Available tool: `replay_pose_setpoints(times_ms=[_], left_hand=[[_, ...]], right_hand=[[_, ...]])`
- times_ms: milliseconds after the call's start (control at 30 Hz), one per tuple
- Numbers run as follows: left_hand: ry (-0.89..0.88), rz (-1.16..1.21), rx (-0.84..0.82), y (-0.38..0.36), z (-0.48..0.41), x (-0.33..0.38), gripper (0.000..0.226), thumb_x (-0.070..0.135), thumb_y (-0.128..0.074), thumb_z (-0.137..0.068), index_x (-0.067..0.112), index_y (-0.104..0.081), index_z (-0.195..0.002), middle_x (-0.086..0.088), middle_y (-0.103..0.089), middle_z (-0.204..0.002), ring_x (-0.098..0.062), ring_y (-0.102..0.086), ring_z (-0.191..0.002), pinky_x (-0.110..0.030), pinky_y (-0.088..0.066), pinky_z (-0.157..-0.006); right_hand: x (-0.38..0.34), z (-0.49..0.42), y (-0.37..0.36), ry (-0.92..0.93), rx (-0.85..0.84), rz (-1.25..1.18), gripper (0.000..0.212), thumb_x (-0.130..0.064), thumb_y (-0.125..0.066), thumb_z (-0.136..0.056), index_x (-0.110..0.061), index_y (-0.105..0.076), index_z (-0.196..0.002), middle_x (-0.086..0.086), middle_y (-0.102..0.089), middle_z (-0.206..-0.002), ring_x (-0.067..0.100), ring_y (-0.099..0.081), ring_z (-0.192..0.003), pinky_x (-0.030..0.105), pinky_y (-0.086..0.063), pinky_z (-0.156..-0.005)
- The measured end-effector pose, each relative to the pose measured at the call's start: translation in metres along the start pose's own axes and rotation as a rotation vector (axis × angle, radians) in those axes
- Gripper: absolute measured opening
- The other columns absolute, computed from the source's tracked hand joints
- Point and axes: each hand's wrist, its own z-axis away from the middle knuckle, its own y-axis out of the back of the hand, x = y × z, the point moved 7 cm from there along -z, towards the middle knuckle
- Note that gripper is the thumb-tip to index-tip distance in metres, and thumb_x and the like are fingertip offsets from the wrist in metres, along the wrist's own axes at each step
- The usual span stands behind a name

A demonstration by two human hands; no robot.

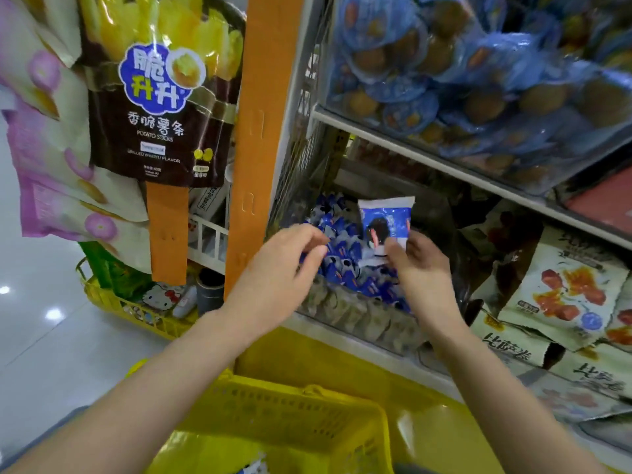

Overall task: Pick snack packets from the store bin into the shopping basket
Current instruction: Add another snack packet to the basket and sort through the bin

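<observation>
Nearest, the yellow shopping basket (290, 415) sits below both forearms, its mouth open upward, and a scrap of blue-and-white packet (254, 468) shows at the bottom edge inside it. Above its far rim, the left hand (284, 265) hangs over the left part of the store bin (342, 313), fingers loosely curled and gripping nothing that shows (the fingertips are blurred). Just beside it, the right hand (420, 265) pinches the lower edge of a blue snack packet (386, 220) between thumb and fingers, holding it upright above the heap of blue packets (345, 268), clear of the bin's see-through front wall. An orange post (260, 131) bounds the bin on the left, and a white shelf edge (444, 165) runs over it, leaving open room only in front. Farther left hangs a potato sticks bag (154, 107) over shiny floor (41, 319).
</observation>
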Motion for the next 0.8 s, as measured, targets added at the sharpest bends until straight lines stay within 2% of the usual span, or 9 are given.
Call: replay_pose_setpoints(times_ms=[100, 167, 233, 333, 433, 500, 600, 700, 800], left_hand=[[-0.193, -0.434, -0.154, -0.027, -0.008, -0.004, 0.031, 0.034, -0.035, -0.098, 0.02, -0.053, -0.119, 0.004, -0.058, -0.113, -0.012, -0.051, -0.104, -0.024, -0.034, -0.085], [-0.228, -0.522, -0.215, -0.034, -0.005, -0.012, 0.036, 0.038, -0.028, -0.099, 0.02, -0.056, -0.114, 0.002, -0.062, -0.108, -0.016, -0.055, -0.099, -0.029, -0.037, -0.085], [-0.255, -0.521, -0.247, -0.035, -0.002, -0.016, 0.046, 0.039, -0.023, -0.097, 0.018, -0.063, -0.098, 0.002, -0.067, -0.091, -0.017, -0.06, -0.084, -0.03, -0.042, -0.077], [-0.319, -0.546, -0.207, -0.034, -0.002, -0.019, 0.046, 0.035, -0.027, -0.094, 0.017, -0.067, -0.081, 0.002, -0.067, -0.074, -0.016, -0.061, -0.068, -0.029, -0.047, -0.067], [-0.372, -0.545, -0.172, -0.035, -0.003, -0.019, 0.042, 0.032, -0.032, -0.092, 0.018, -0.068, -0.077, 0.003, -0.066, -0.069, -0.015, -0.061, -0.064, -0.026, -0.047, -0.064], [-0.395, -0.53, -0.16, -0.036, -0.002, -0.021, 0.041, 0.032, -0.032, -0.093, 0.018, -0.067, -0.079, 0.003, -0.066, -0.071, -0.015, -0.061, -0.066, -0.027, -0.047, -0.066], [-0.396, -0.504, -0.159, -0.037, -0.001, -0.023, 0.041, 0.032, -0.031, -0.094, 0.018, -0.067, -0.081, 0.003, -0.066, -0.073, -0.016, -0.06, -0.068, -0.028, -0.047, -0.068], [-0.391, -0.49, -0.159, -0.037, -0.002, -0.024, 0.039, 0.032, -0.032, -0.094, 0.019, -0.066, -0.081, 0.004, -0.065, -0.073, -0.015, -0.059, -0.068, -0.028, -0.046, -0.068], [-0.385, -0.479, -0.165, -0.037, -0.002, -0.024, 0.04, 0.033, -0.031, -0.094, 0.019, -0.067, -0.083, 0.005, -0.066, -0.073, -0.014, -0.059, -0.068, -0.027, -0.045, -0.069]], right_hand=[[0.009, -0.058, -0.004, -0.087, 0.087, 0.14, 0.012, -0.019, -0.054, -0.091, -0.019, -0.058, -0.08, 0.001, -0.058, -0.071, 0.022, -0.059, -0.072, 0.036, -0.047, -0.069], [0.022, -0.088, -0.01, -0.156, 0.113, 0.199, 0.014, -0.021, -0.053, -0.092, -0.01, -0.061, -0.092, 0.003, -0.057, -0.074, 0.02, -0.058, -0.071, 0.019, -0.047, -0.062], [0.034, -0.111, -0.02, -0.18, 0.082, 0.28, 0.018, -0.024, -0.051, -0.094, -0.009, -0.061, -0.095, 0.004, -0.06, -0.08, 0.013, -0.054, -0.065, 0.01, -0.042, -0.052], [0.047, -0.138, -0.032, -0.224, 0.066, 0.382, 0.027, -0.025, -0.049, -0.095, -0.007, -0.057, -0.114, 0.013, -0.061, -0.111, 0.026, -0.06, -0.091, 0.026, -0.048, -0.069], [0.056, -0.155, -0.051, -0.247, -0.05, 0.455, 0.032, -0.017, -0.053, -0.092, -0.003, -0.055, -0.12, 0.015, -0.06, -0.102, 0.027, -0.058, -0.077, 0.026, -0.046, -0.058], [0.064, -0.16, -0.061, -0.269, -0.105, 0.523, 0.028, -0.011, -0.056, -0.09, -0.003, -0.055, -0.117, 0.019, -0.065, -0.101, 0.025, -0.06, -0.068, 0.03, -0.052, -0.061], [0.071, -0.165, -0.065, -0.243, -0.078, 0.58, 0.024, -0.007, -0.058, -0.089, -0.001, -0.056, -0.112, 0.02, -0.065, -0.105, 0.016, -0.056, -0.059, 0.022, -0.048, -0.051], [0.074, -0.165, -0.07, -0.201, -0.121, 0.645, 0.023, -0.016, -0.052, -0.093, -0.003, -0.059, -0.111, 0.018, -0.061, -0.111, 0.024, -0.059, -0.082, 0.029, -0.046, -0.074], [0.076, -0.167, -0.065, -0.177, -0.148, 0.608, 0.027, -0.025, -0.043, -0.097, -0.008, -0.061, -0.107, 0.017, -0.062, -0.108, 0.02, -0.056, -0.077, 0.031, -0.045, -0.072]])
